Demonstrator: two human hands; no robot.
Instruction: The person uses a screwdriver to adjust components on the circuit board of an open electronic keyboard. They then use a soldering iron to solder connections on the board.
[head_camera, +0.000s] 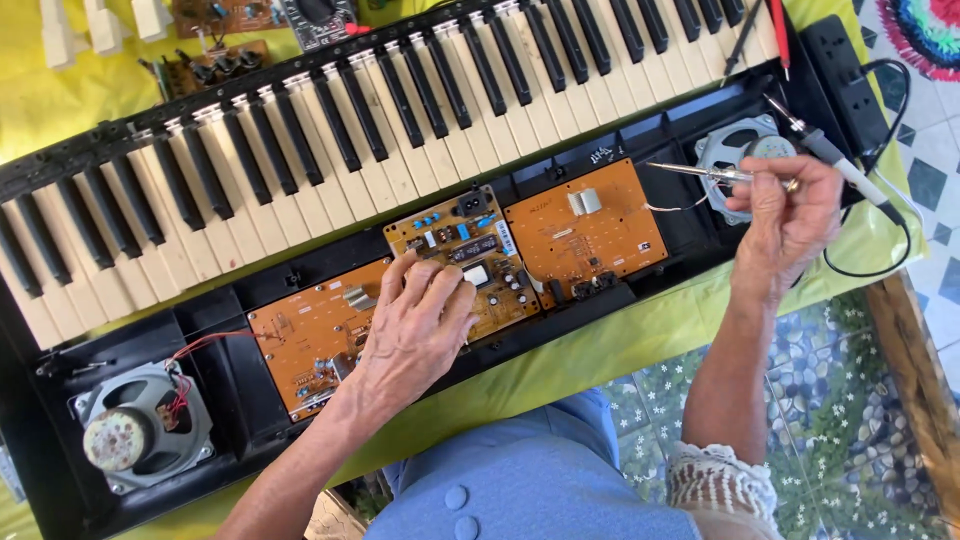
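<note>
An opened electronic keyboard (420, 110) lies slantwise on a table covered with a yellow-green cloth (640, 335), its black and white keys running from nine o'clock up toward one o'clock. In the open black case below the keys sit three orange circuit boards. The left hand (415, 325) rests with fingers curled on the middle circuit board (470, 255), covering its lower left corner; a small white rectangular label with blue edging lies slantwise at that board's right edge. The left board (305, 340) lies just beside it toward eight o'clock, the right board (585, 230) toward two o'clock, bearing a small pale metal block. The right hand (790, 215), closed, grips a soldering iron (835, 155) and thin metal tweezers (700, 172) over a round grey speaker (735, 150) at the case's right end. A second speaker (140, 430) with red wires sits at seven o'clock.
</note>
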